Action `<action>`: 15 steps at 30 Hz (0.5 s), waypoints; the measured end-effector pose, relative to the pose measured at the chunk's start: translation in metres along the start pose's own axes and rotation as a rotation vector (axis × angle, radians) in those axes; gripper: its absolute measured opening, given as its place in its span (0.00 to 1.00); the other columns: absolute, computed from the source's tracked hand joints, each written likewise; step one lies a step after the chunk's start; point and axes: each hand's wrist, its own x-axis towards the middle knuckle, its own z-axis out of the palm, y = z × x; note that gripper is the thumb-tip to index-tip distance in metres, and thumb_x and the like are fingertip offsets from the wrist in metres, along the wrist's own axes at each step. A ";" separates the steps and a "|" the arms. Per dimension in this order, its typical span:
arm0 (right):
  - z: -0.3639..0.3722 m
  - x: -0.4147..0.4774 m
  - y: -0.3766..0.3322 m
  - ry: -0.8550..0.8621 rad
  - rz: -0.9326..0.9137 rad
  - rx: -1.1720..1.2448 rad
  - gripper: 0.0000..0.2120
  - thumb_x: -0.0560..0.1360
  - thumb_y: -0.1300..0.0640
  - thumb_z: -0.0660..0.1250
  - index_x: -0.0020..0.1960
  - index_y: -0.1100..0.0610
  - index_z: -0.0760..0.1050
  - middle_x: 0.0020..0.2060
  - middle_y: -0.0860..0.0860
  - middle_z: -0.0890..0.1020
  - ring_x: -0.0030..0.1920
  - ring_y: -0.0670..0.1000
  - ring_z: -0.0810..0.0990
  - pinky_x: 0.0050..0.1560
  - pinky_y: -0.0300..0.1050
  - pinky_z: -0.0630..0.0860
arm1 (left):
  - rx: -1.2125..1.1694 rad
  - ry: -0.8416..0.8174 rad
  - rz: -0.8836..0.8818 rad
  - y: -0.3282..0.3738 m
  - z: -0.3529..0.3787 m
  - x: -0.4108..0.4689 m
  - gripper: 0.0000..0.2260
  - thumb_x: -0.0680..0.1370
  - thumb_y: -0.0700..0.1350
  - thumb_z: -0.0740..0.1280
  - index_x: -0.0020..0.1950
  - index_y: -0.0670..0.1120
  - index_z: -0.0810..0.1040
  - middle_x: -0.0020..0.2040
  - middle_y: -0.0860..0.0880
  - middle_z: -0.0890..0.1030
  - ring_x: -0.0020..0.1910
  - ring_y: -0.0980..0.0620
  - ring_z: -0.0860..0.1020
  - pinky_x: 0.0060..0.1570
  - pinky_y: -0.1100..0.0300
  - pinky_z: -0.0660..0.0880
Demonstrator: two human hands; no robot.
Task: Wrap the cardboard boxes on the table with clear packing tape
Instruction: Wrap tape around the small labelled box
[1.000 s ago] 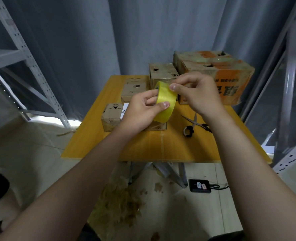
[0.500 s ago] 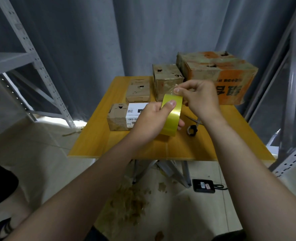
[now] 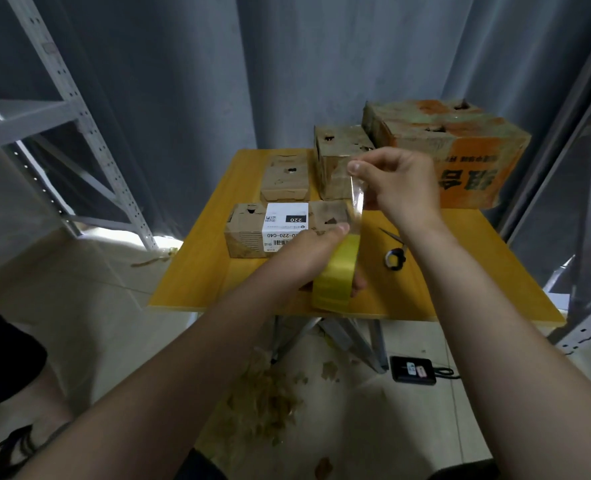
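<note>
While the left hand (image 3: 304, 258) grips the roll (image 3: 335, 282) just right of the labelled box (image 3: 252, 233), the right hand (image 3: 401, 188) pinches the strip (image 3: 356, 209) above it. Thin and sticky (it would likely fold on itself), the strip wants holding taut by its end.

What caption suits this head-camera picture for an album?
Left hand grips the tape roll, right hand pinches its clear strip above boxes on a table.
</note>
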 end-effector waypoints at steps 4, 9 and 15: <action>0.002 0.001 0.007 -0.038 0.091 0.010 0.04 0.78 0.57 0.74 0.44 0.52 0.84 0.39 0.49 0.86 0.27 0.49 0.82 0.40 0.56 0.83 | 0.002 -0.009 -0.048 -0.020 -0.002 0.018 0.49 0.59 0.77 0.66 0.68 0.44 0.75 0.56 0.41 0.86 0.57 0.37 0.84 0.63 0.40 0.78; 0.015 0.013 0.009 -0.039 0.126 0.012 0.02 0.77 0.57 0.75 0.45 0.55 0.86 0.36 0.48 0.86 0.28 0.47 0.81 0.36 0.46 0.80 | -0.052 -0.112 -0.003 -0.008 -0.012 -0.014 0.19 0.85 0.60 0.60 0.63 0.45 0.73 0.41 0.43 0.88 0.39 0.47 0.87 0.44 0.57 0.84; 0.032 0.040 0.038 -0.064 0.183 -0.050 0.03 0.76 0.58 0.76 0.44 0.55 0.85 0.36 0.44 0.84 0.33 0.39 0.80 0.30 0.31 0.72 | -0.089 -0.194 -0.053 -0.002 -0.025 -0.018 0.15 0.85 0.58 0.61 0.63 0.48 0.74 0.48 0.43 0.88 0.49 0.45 0.87 0.54 0.50 0.83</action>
